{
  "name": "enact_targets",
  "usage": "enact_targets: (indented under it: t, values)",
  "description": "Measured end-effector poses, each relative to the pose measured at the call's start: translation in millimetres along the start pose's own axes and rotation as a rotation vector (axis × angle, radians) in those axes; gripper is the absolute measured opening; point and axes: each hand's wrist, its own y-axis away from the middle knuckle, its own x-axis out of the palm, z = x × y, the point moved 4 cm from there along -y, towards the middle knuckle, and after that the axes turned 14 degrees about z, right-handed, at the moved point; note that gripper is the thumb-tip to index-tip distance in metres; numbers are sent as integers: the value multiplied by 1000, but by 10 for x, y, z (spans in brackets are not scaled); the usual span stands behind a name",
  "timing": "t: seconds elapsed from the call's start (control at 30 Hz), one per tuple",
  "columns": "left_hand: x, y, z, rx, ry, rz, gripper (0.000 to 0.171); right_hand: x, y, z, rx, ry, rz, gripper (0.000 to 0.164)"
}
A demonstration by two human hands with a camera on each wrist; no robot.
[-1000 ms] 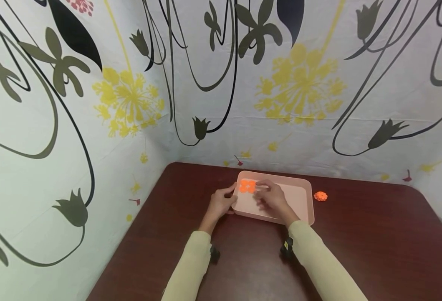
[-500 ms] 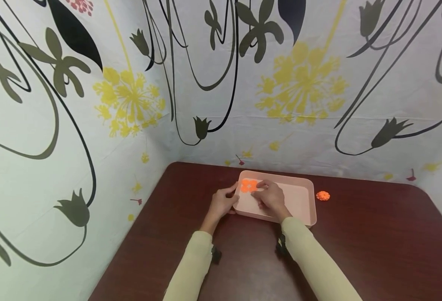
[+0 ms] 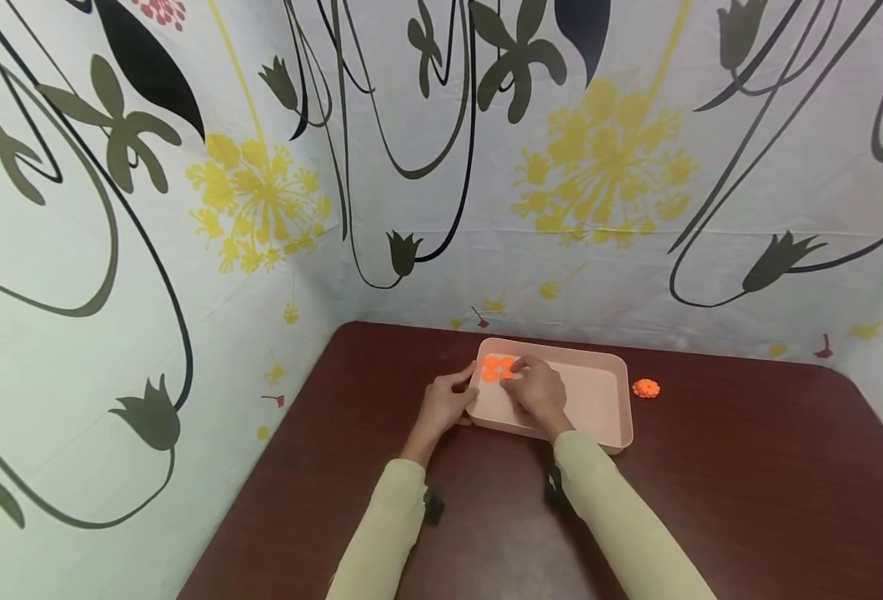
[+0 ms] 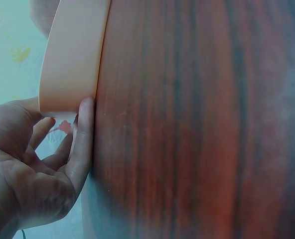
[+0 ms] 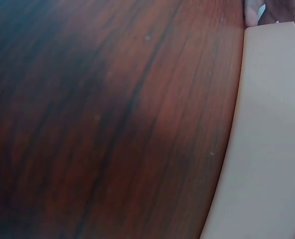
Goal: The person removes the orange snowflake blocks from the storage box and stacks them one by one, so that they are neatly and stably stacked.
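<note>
On the table lies a shallow pale pink tray (image 3: 594,400), long side toward me. My left hand (image 3: 443,404) grips its left end, thumb at the rim; in the left wrist view the left hand (image 4: 43,164) has one finger running low along the tray's outer corner (image 4: 70,74). Inside the tray's far left part is a cluster of small, rounded orange pieces (image 3: 494,367) around a pale gap. Over the tray my right hand (image 3: 540,392) has its thumb and forefinger pinched on the cluster's right-hand piece. The palm hides part of the tray floor.
A bumpy round orange piece (image 3: 646,388) lies on the dark red-brown table (image 3: 749,467), just right of the tray. Behind the table hangs a white cloth (image 3: 441,200) printed with flowers, and another side of it closes off the left.
My right hand has shifted slightly left, and its fingers have closed in on the orange cluster's right side. The left hand stays at the tray's end.
</note>
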Motion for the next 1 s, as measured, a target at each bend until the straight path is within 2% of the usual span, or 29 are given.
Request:
enact_targets:
  t: [0.3, 0.43, 0.6, 1.0]
  values:
    - [14, 3, 3, -4, -18, -1, 54, 16, -6, -4, -1, -25, 33, 31]
    - [14, 1, -7, 9, -20, 2, 54, 12, 1, 3, -35, -30, 15, 31]
    - [-1, -10, -9, -6, -23, -9, 55, 14, 12, 8, -74, -47, -9, 31]
    - [-2, 9, -10, 15, -26, 12, 54, 16, 41, -8, -69, -90, -16, 30]
